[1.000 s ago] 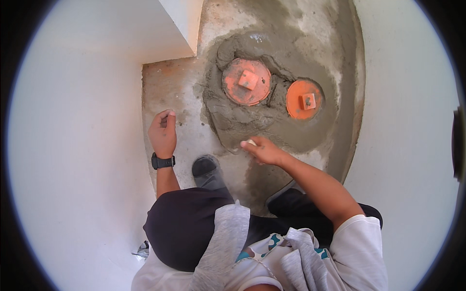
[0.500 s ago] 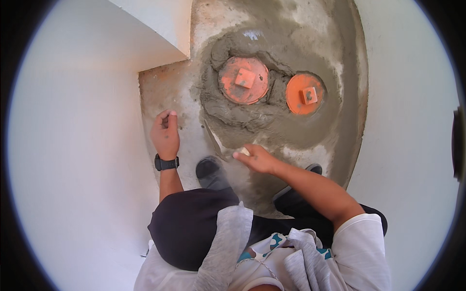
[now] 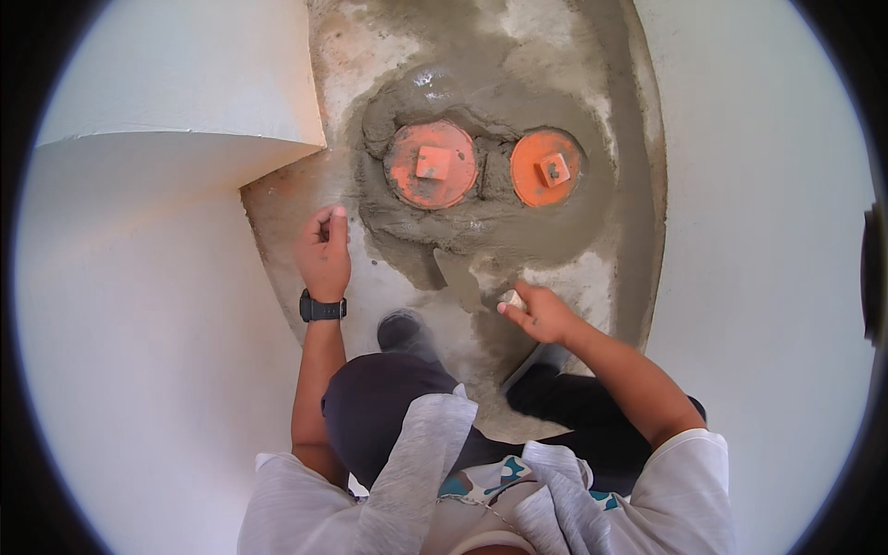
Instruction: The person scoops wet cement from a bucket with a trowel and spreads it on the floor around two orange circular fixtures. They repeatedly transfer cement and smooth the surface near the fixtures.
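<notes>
My right hand (image 3: 538, 313) grips the pale handle of a trowel (image 3: 457, 276). Its blade, smeared with mortar and hard to make out, lies low over the near edge of the wet grey mortar (image 3: 518, 231). Two round orange pipe caps, a larger one (image 3: 413, 183) on the left and a smaller one (image 3: 530, 188) on the right, sit surrounded by that mortar. Each bears a square knob in its middle. To the left, my left hand (image 3: 324, 259) hovers over the floor with curled fingers and the thumb against them; nothing shows in it.
White walls (image 3: 768, 231) stand on both sides, with a protruding wall corner (image 3: 319, 145) at the upper left. A band of grey mortar (image 3: 640, 185) follows the right wall's foot. My shoes stand on the concrete floor (image 3: 370, 276) just short of the mortar.
My right hand has moved right with the trowel, its blade shifting right along the near mortar edge. My left hand has moved slightly right, still curled. The view has shifted, so the caps appear further left.
</notes>
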Demonstrator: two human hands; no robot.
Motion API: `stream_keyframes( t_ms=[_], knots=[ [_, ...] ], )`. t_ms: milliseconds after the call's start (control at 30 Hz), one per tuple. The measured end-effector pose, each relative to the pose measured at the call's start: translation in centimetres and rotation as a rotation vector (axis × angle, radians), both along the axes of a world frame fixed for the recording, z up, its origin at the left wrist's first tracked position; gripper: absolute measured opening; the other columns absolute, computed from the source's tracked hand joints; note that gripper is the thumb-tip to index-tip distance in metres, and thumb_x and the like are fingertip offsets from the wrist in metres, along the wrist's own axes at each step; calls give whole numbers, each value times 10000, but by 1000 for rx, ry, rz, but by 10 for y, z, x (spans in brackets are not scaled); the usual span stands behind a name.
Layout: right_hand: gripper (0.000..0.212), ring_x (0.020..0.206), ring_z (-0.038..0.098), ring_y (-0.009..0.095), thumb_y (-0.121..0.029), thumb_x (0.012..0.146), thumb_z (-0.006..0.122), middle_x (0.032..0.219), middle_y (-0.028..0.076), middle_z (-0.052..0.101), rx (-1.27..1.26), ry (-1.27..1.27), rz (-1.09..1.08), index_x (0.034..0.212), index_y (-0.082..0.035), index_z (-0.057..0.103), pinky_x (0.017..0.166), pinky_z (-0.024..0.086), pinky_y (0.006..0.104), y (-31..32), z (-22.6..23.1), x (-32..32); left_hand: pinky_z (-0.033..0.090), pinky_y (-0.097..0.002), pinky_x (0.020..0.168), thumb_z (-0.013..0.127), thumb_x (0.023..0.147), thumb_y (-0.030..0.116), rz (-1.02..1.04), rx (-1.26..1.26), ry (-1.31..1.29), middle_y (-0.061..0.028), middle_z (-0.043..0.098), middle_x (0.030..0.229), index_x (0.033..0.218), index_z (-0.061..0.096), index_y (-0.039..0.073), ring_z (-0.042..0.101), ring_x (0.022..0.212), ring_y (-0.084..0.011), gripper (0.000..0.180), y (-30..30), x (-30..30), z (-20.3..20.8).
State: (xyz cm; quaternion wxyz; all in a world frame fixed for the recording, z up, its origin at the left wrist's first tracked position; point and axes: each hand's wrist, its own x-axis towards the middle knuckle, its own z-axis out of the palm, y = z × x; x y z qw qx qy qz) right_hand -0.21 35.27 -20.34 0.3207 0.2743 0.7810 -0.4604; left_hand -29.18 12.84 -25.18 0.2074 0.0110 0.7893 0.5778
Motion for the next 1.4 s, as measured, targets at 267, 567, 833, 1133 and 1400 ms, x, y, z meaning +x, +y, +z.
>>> stream_keyframes(
  t_ms=[267, 567, 833, 1133, 1400],
  knots=[
    [366, 793, 696, 444, -320, 940, 655, 908, 258, 687, 327, 16, 266, 1029, 11, 528, 697, 566, 515, -24, -3, -34, 424, -248, 600, 643, 1021, 376, -234, -183, -29, 2, 578, 655, 902, 728, -12, 520, 621, -74, 415, -31, 26, -21],
    [409, 800, 717, 412, -363, 954, 638, 907, 256, 694, 356, 40, 112, 1056, 25, 558, 711, 582, 487, -65, -17, -41, 419, -248, 582, 660, 1015, 353, -72, -185, 40, 15, 582, 656, 885, 709, -18, 523, 612, -70, 396, -36, 60, -9],
    [372, 756, 687, 464, -343, 947, 649, 789, 270, 681, 431, 46, 54, 970, 13, 541, 703, 557, 533, -15, -16, -6, 419, -242, 581, 681, 1007, 322, -214, -130, 20, 15, 580, 667, 883, 715, -5, 505, 617, -63, 352, -9, 84, -26],
    [397, 815, 710, 429, -372, 957, 626, 854, 255, 706, 381, 3, 109, 1030, 15, 574, 748, 565, 522, 5, 1, -1, 416, -239, 577, 649, 1027, 325, -192, -125, 64, 19, 575, 682, 936, 728, 4, 505, 617, -63, 342, -5, 86, -21],
    [393, 797, 702, 437, -370, 946, 640, 842, 246, 703, 383, 82, 164, 1026, 7, 561, 717, 565, 524, -43, -16, -22, 421, -243, 575, 629, 1039, 325, -33, -46, 61, 16, 587, 688, 975, 731, 8, 517, 614, -68, 339, -16, 84, -28]
  ],
)
